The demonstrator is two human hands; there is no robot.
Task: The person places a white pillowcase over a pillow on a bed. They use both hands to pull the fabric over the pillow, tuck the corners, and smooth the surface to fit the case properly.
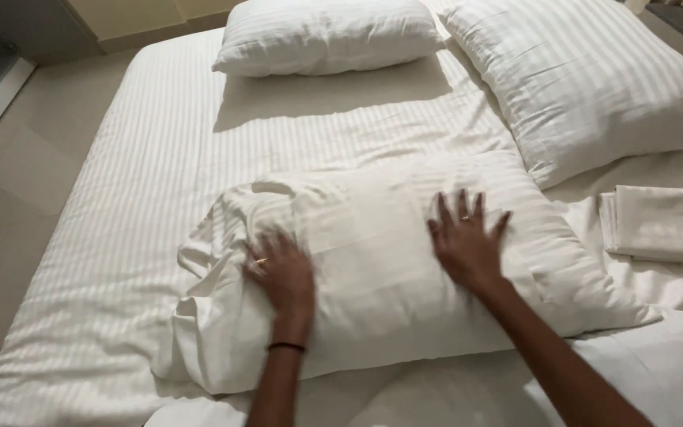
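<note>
Both hands are lying flat on the pillow [389, 261] right in front of me. My left hand [282, 273] is pressing palm down near the loose, open end of the case, fingers spread and a bit blurred. My right hand [464, 241] is resting palm down too, fingers fanned wide, nearer the middle of the pillow. Neither one is pinching cloth.

The pillow is lying crosswise before me, its long axis running left to right, tilted slightly down toward the right. The slack case is bunching at the left end, just beyond my left hand, so that hand is the nearer one to the opening. The stuffed end is reaching past my right hand.

To the right, a folded white cloth [662, 221] is sitting just beside the pillow's far corner, so little room there. To the left, striped bedsheet [128, 182] is stretching to the bed edge, then the floor [17, 174].

Farther off, two more pillows: one [326, 35] lying across the head of the bed, another [586, 79] angling at the upper right, apart from mine.
</note>
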